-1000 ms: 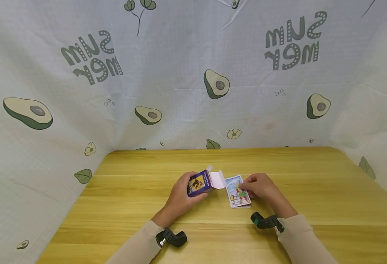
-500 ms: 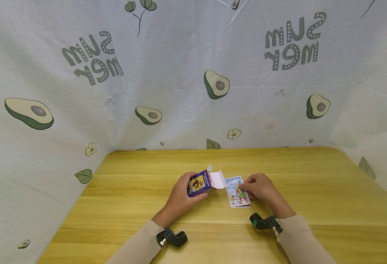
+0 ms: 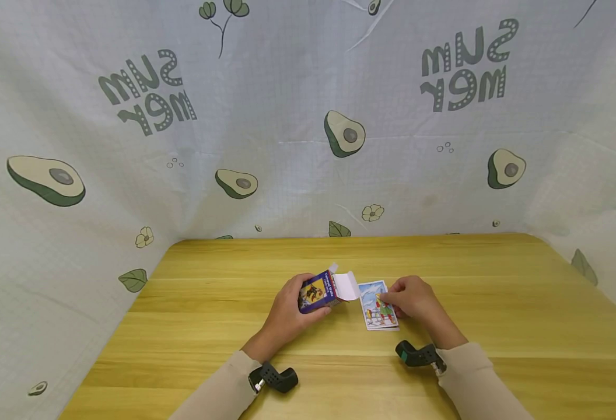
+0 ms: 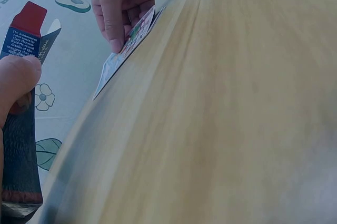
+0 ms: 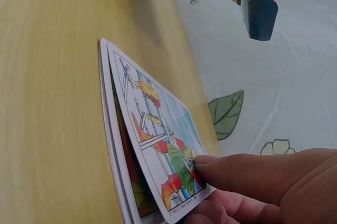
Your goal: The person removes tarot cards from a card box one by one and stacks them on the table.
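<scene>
A person's left hand (image 3: 285, 304) grips an unclosed card box (image 3: 315, 293) just below the middle of the head view, its white flap (image 3: 346, 286) extending toward a few cards (image 3: 376, 312) slightly farther right. The right hand (image 3: 415, 296) pinches those cards, thumb on the picture side and fingers beneath, over the wooden table (image 3: 208, 309); whether they touch the wood is hard to tell. The work looks to be partway along: the box is unfastened and these cards are outside it, while the top card (its edge stands clear of those beneath at the left in the right wrist view) is not yet fully separated and the flap is not tucked in. Whether more cards sit inside the box cannot be seen. Compared with a second earlier, the right wrist sits slightly farther left; the left hand and box look unchanged.
</scene>
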`<action>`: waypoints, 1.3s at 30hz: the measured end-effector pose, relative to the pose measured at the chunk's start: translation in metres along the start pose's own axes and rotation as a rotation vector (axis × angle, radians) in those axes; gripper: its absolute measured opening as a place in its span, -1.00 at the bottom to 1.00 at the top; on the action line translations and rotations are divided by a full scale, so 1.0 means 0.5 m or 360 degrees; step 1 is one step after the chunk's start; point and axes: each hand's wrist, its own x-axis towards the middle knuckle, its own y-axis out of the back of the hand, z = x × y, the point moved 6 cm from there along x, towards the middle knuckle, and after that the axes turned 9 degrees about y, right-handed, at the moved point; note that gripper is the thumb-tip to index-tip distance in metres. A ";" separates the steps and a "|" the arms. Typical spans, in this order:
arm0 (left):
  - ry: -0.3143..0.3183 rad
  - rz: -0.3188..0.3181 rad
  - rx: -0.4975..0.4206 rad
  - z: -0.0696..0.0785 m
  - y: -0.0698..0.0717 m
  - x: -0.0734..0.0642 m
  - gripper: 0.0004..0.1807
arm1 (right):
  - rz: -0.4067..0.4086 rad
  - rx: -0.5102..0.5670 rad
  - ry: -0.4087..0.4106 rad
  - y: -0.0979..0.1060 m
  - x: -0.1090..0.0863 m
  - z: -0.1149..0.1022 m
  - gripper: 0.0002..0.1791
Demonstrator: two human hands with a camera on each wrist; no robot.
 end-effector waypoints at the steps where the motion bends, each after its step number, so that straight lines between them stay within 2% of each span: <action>1: -0.0001 0.0000 0.0001 0.000 0.000 0.000 -0.21 | 0.0004 -0.0006 0.0007 -0.001 0.000 -0.001 -0.77; 26: -0.0038 0.0004 0.0000 0.000 0.002 -0.001 -0.23 | 0.0009 -0.0235 0.0035 -0.004 -0.006 -0.014 -0.75; 39: -0.0028 0.0011 0.0003 -0.002 -0.002 0.005 -0.21 | 0.0004 -0.0216 0.0054 -0.003 -0.002 -0.017 -0.76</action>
